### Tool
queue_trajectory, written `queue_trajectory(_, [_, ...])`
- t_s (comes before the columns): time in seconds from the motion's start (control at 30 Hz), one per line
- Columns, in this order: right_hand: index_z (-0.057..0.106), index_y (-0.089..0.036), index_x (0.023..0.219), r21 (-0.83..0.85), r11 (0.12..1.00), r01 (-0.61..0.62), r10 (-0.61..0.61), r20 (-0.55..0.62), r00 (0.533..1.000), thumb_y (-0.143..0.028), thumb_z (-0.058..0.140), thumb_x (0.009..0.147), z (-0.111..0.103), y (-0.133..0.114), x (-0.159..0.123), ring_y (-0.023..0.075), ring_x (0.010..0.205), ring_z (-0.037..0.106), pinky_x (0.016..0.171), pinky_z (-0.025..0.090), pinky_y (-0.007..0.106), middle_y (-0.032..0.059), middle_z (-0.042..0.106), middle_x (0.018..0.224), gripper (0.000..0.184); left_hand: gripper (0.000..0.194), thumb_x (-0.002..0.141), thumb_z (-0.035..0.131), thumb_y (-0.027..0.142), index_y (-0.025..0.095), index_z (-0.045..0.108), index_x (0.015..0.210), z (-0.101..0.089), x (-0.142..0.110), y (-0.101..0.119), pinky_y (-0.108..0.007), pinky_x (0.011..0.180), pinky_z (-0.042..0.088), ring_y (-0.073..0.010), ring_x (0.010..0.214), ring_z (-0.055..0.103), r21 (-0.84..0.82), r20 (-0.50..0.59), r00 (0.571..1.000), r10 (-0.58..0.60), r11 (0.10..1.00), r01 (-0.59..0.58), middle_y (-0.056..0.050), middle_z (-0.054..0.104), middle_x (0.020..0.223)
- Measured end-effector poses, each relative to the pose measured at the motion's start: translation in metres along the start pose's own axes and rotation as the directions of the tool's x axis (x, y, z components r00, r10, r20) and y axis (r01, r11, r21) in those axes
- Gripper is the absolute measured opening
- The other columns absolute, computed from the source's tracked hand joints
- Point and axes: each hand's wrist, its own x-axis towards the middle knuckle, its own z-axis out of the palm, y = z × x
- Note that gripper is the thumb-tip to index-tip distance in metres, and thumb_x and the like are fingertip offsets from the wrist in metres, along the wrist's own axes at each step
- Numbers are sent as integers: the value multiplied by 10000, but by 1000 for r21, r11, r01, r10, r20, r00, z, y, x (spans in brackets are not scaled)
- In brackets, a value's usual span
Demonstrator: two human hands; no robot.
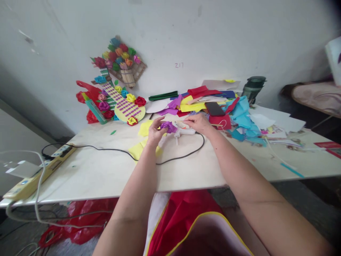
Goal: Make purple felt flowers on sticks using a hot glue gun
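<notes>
Between the fingers of my left hand (155, 132) is a purple paper flower (168, 126), its folds crumpled outward. My right hand (199, 123) reaches in from the other side with its fingertips pinched together. Something thin and pale seems to be at those fingertips, too small to name. Just below them a white glue gun (188, 131) lies on the table, its black cord (183, 156) looping toward the front. Yellow paper sheets (137, 149) lie under and beside my left hand.
A guitar-shaped craft with paper flowers (128, 108) leans at the back left beside a green glue bottle (95, 109). Coloured paper (197, 106), a dark phone (214, 109) and a dark green flask (253, 89) are behind. A power strip (45, 174) runs along the left edge.
</notes>
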Motion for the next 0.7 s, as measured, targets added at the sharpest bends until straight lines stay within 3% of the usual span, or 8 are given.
queue_trajectory(0.17, [778,-183,884,86,996,-9,5,38,999,-326,577,837,4,-7,0,144,595,571,606,402,253,8,673,599,251,589,557,728,229,202,601,1132,-1,2,-7,-310,748,514,-162,778,638,-13,-41,998,41,999,-41,-31,696,879])
queue_trajectory(0.4, [701,-152,720,136,990,-30,24,49,999,-321,553,846,17,-11,2,114,577,502,579,368,229,3,629,599,258,598,550,732,229,174,591,1128,5,3,-11,-302,717,494,-148,713,621,-36,-75,997,1,999,-3,-22,676,817])
queue_trajectory(0.6, [712,-153,859,182,971,-157,161,-10,987,-444,698,757,25,-11,3,161,694,610,618,435,252,55,720,771,309,622,559,747,282,210,560,1147,9,2,-12,-309,690,488,-154,717,636,-113,-35,999,-42,993,37,2,661,818])
queue_trajectory(0.7, [689,-152,756,240,949,-207,195,71,978,-457,694,752,24,-13,3,158,637,607,604,436,257,38,697,674,305,624,550,754,275,221,565,1142,11,2,-13,-313,691,494,-156,730,637,-156,-43,997,-72,986,64,2,654,830])
